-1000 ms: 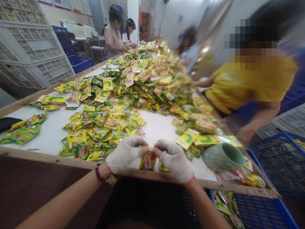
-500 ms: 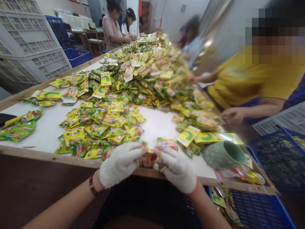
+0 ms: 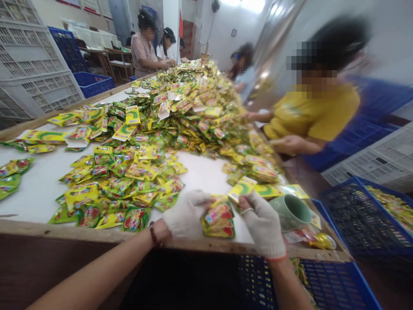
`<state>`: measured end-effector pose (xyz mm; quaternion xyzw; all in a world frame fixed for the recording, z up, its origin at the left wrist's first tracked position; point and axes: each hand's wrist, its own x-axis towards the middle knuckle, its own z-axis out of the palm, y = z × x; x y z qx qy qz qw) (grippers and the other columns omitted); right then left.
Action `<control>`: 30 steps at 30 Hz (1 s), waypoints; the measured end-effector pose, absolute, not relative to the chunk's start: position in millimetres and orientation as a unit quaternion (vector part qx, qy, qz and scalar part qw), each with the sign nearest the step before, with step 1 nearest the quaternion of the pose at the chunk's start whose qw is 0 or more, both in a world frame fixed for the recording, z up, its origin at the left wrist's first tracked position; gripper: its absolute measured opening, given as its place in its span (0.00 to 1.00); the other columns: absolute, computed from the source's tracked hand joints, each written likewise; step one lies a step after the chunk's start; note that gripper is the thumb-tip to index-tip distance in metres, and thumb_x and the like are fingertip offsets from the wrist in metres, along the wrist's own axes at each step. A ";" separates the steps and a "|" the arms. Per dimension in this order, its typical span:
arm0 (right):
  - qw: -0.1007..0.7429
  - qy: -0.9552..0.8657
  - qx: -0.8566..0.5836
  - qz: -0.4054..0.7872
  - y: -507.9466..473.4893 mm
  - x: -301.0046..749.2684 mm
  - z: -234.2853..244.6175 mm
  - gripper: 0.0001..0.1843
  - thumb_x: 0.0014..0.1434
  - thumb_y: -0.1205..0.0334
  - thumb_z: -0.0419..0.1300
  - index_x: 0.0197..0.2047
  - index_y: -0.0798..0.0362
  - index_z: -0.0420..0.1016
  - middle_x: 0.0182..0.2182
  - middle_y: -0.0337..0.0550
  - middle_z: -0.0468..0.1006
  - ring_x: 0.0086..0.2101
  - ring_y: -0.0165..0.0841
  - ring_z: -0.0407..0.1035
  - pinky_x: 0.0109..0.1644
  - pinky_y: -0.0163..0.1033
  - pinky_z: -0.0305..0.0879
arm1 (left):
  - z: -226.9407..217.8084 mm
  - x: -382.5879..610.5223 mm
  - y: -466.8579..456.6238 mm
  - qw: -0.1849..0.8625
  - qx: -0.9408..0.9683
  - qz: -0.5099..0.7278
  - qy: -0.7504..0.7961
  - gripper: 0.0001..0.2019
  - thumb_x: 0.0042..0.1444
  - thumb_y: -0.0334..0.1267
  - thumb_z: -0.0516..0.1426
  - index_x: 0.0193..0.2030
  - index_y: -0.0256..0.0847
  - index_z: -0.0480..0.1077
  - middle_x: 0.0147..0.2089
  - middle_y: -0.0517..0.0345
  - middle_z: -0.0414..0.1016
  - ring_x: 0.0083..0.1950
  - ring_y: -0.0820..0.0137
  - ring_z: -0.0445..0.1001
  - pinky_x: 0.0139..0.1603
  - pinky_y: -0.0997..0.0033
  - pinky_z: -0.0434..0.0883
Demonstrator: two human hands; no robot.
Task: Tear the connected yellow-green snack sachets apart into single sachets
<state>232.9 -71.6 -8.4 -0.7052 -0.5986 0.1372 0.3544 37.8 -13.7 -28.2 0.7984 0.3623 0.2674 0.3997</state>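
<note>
My left hand point(image 3: 189, 213), in a white knit glove with bare fingertips, grips the left edge of a small stack of watermelon-printed packets point(image 3: 219, 218) at the table's front edge. My right hand point(image 3: 263, 221), gloved the same way, pinches the near corner of a flat yellow-and-green carton point(image 3: 242, 188), just right of the stack. To the left of my hands lies a loose heap of green and yellow packets point(image 3: 119, 181). Beside my right hand a pale green mug point(image 3: 292, 212) lies on its side.
A large pile of packets and cartons point(image 3: 180, 107) runs down the long table point(image 3: 206, 170). A co-worker in yellow point(image 3: 309, 114) stands at the right; others work farther back. Blue crates point(image 3: 338, 275) are below right. White crates point(image 3: 35, 64) are stacked at left.
My right hand has left the packets at the front edge and moved up and right onto the yellow carton. The packets now lean in my left hand. The view has shifted right.
</note>
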 end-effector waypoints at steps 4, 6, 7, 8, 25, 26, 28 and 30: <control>0.059 -0.658 -0.750 0.002 -14.9 248.8 5.7 0.15 0.64 0.63 0.47 0.46 0.54 0.73 0.45 0.49 0.78 0.46 0.37 0.71 0.47 0.36 0.63 | -21.0 54.8 4.0 0.256 0.880 0.199 0.346 0.10 0.58 0.34 0.53 0.34 0.38 0.77 0.35 0.53 0.75 0.39 0.66 0.73 0.41 0.69 0.69; -0.011 -0.647 -0.762 -0.007 17.5 251.2 6.5 0.14 0.60 0.65 0.52 0.46 0.56 0.75 0.46 0.55 0.77 0.46 0.43 0.71 0.46 0.42 0.63 | -18.5 54.0 14.0 0.206 0.883 0.191 0.375 0.09 0.58 0.34 0.53 0.34 0.38 0.76 0.38 0.52 0.75 0.42 0.65 0.73 0.44 0.68 0.69; -0.037 -0.642 -0.766 -0.005 31.3 251.8 5.6 0.14 0.57 0.66 0.55 0.44 0.58 0.77 0.45 0.58 0.78 0.46 0.47 0.71 0.46 0.45 0.63 | -17.5 51.8 19.8 0.187 0.882 0.187 0.391 0.08 0.58 0.34 0.54 0.35 0.38 0.75 0.39 0.52 0.75 0.43 0.64 0.73 0.45 0.67 0.69; -0.051 -0.637 -0.769 0.000 42.7 252.2 4.0 0.13 0.55 0.66 0.57 0.41 0.59 0.78 0.43 0.60 0.78 0.46 0.50 0.71 0.46 0.47 0.63 | -16.6 48.8 25.9 0.173 0.879 0.184 0.405 0.08 0.58 0.33 0.54 0.36 0.37 0.75 0.40 0.51 0.75 0.43 0.64 0.73 0.45 0.66 0.69; -0.085 -0.655 -0.746 0.082 117.0 260.5 -5.8 0.15 0.65 0.55 0.55 0.50 0.54 0.73 0.49 0.49 0.76 0.47 0.37 0.72 0.50 0.44 0.67 | -36.6 53.6 35.2 0.295 0.805 0.282 0.431 0.06 0.56 0.30 0.55 0.34 0.38 0.74 0.39 0.53 0.78 0.41 0.67 0.75 0.45 0.69 0.70; -0.089 -0.649 -0.750 0.092 122.5 259.6 -8.4 0.15 0.64 0.55 0.56 0.49 0.55 0.72 0.48 0.48 0.75 0.46 0.37 0.72 0.50 0.46 0.68 | -38.9 51.5 35.0 0.296 0.803 0.286 0.432 0.06 0.56 0.30 0.55 0.33 0.39 0.74 0.38 0.53 0.78 0.41 0.67 0.75 0.45 0.69 0.70; -0.089 -0.639 -0.757 0.106 128.5 257.4 -13.9 0.15 0.63 0.56 0.59 0.49 0.56 0.72 0.47 0.48 0.75 0.45 0.37 0.72 0.49 0.47 0.70 | -41.9 47.6 33.5 0.302 0.796 0.295 0.433 0.06 0.55 0.31 0.55 0.33 0.39 0.74 0.38 0.53 0.77 0.41 0.66 0.74 0.46 0.68 0.70; -0.069 -0.643 -0.755 0.111 127.5 254.9 -18.5 0.15 0.63 0.56 0.59 0.49 0.56 0.72 0.47 0.47 0.75 0.45 0.37 0.72 0.49 0.48 0.70 | -42.6 45.5 31.9 0.313 0.786 0.305 0.437 0.06 0.54 0.31 0.55 0.34 0.39 0.74 0.38 0.53 0.77 0.41 0.66 0.74 0.46 0.67 0.70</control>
